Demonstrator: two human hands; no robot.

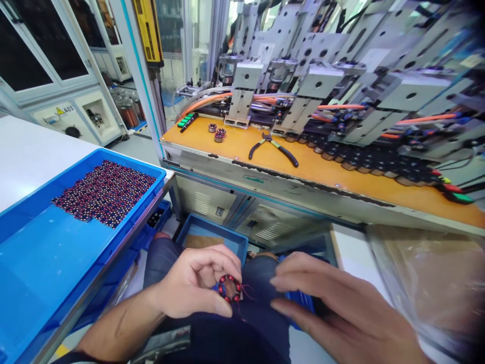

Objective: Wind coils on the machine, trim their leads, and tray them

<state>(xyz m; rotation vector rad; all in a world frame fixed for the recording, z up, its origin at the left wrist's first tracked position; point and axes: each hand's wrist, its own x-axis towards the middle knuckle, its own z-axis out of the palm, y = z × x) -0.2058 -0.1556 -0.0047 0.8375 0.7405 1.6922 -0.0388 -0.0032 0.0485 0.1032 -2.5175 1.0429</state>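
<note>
My left hand (204, 280) holds a small ring-shaped motor stator (230, 288) above my lap, gripped between thumb and fingers. Red coils line the ring, and thin loose red wire ends stick out on its right side and underneath. My right hand (333, 303) is to the right of the stator, apart from it and slightly blurred. Its fingers are stretched out, the thumb stands away from them, and nothing shows between them.
At left, a blue tray (45, 253) carries many packed stators (109, 192). On the orange bench (227, 146) lie cutting pliers (271, 146), two stators (219, 134), a black marker (188, 123) and a row of dark parts (364, 161). Machine heads (318, 81) overhang it. A blue bin (215, 230) sits below.
</note>
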